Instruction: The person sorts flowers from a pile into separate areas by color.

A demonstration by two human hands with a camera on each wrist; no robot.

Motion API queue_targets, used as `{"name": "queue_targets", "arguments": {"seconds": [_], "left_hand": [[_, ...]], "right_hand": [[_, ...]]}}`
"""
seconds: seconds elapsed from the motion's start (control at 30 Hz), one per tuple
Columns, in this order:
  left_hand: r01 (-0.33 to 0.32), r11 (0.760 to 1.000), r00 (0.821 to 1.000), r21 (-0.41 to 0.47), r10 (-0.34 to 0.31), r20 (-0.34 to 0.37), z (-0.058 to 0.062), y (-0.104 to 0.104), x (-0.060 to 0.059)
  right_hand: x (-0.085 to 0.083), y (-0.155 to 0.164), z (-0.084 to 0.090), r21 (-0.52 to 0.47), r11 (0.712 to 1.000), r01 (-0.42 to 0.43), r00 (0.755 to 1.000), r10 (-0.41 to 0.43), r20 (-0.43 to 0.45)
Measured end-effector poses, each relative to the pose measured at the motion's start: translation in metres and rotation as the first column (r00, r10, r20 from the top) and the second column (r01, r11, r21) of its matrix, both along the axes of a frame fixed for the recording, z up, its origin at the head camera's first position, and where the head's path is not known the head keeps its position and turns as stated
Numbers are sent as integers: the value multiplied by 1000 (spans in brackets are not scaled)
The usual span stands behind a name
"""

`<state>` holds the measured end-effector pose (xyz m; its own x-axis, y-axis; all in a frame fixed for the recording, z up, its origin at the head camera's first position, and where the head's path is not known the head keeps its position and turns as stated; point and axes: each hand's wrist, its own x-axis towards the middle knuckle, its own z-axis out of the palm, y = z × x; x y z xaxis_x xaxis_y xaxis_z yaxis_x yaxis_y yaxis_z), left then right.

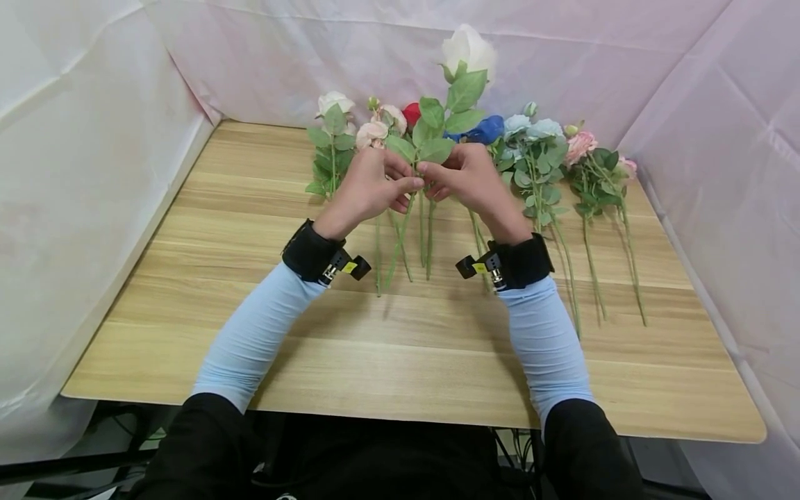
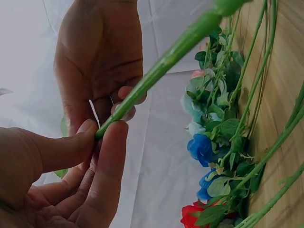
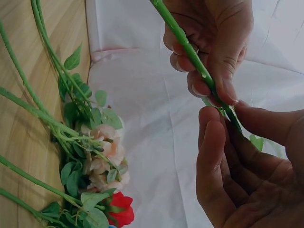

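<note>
White rose [image 1: 469, 48], head view: held upright above the bench [image 1: 437, 347], bloom well above the fingers, stem [image 1: 420, 182] running down between both hands. Left hand [image 1: 369, 187] and right hand [image 1: 469, 177] meet at the stem just under the leaf cluster [image 1: 437, 128]; fingertips of both touch there. More flowers lie flat on the bench beyond and either side of the fingers: pale rose [image 1: 334, 104], pink buds [image 1: 381, 125], red flower [image 1: 411, 112], blue flower [image 1: 487, 128], light blue spray [image 1: 537, 132], pink spray [image 1: 581, 146].

Left wrist view: left thumb and forefinger clamped on the stem [image 2: 156, 71]; right-hand fingers [image 2: 124, 107] curled onto it just above. Blue flower [image 2: 202, 149] and red flower [image 2: 194, 216] lie past the fingers on the bench.

Right wrist view: right thumb and forefinger pinch the stem [image 3: 190, 47]; left-hand fingers [image 3: 209, 85] wrapped round it right next to them. Pink buds [image 3: 102, 156] and red flower [image 3: 121, 209] lie off to the side.

My read on doing this well: keep both pinches close together so the stem doesn't bow, grip the stem not the leaves, keep the bloom clear of the backdrop.

No brands, labels or readable writing; small yellow tags on the wrist cameras [image 1: 350, 266], too small to read.
</note>
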<state>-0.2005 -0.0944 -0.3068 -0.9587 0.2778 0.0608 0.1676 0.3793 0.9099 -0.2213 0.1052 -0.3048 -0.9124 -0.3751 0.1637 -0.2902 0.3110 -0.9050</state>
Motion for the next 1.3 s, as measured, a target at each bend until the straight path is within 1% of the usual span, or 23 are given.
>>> {"name": "queue_targets", "arguments": {"seconds": [0.17, 0.37, 0.53, 0.63, 0.73, 0.8, 0.87, 0.93, 0.97, 1.07, 1.17, 1.23, 1.3], "left_hand": [[5, 1000, 1000, 21, -5, 12, -1, 2, 1], [-9, 999, 1000, 46, 9, 1, -1, 5, 2], [0, 999, 1000, 54, 1, -8, -2, 3, 2], [9, 999, 1000, 35, -9, -3, -1, 0, 0], [5, 999, 1000, -38, -5, -12, 1, -8, -4], [-19, 994, 999, -110, 15, -33, 4, -17, -7], [-48, 981, 998, -190, 38, -57, 8, -27, -10], [-83, 967, 995, -241, 66, -77, 13, -39, -12], [-100, 962, 994, -254, 84, -75, 16, -45, -13], [-172, 954, 985, -245, 165, -52, 24, -65, -14], [-251, 952, 967, -174, 255, 0, 29, -83, -16], [-291, 948, 955, -129, 296, 20, 30, -93, -17], [-309, 948, 949, -78, 313, 47, 31, -102, -18]], "right_hand": [[-1, 0, -1, 3, 1000, -1, 1000, 1, -7], [0, -2, 0, -1, 998, 55, 998, -55, 4], [1, -3, 1, 8, 996, 88, 996, -88, 4], [0, -3, 1, -6, 995, 95, 995, -95, 12], [-1, 0, 2, -36, 994, 99, 995, -98, 31], [-2, 3, 2, -52, 993, 102, 994, -100, 42], [-3, 6, 2, -67, 993, 101, 994, -98, 52], [-3, 9, 2, -77, 992, 98, 994, -94, 57], [-3, 10, 2, -81, 992, 97, 994, -93, 59], [-3, 12, 2, -92, 992, 92, 994, -86, 67], [-3, 13, 1, -86, 992, 90, 994, -84, 71], [-3, 12, 1, -68, 994, 89, 994, -84, 73], [-3, 10, 0, -46, 995, 86, 994, -82, 76]]}}
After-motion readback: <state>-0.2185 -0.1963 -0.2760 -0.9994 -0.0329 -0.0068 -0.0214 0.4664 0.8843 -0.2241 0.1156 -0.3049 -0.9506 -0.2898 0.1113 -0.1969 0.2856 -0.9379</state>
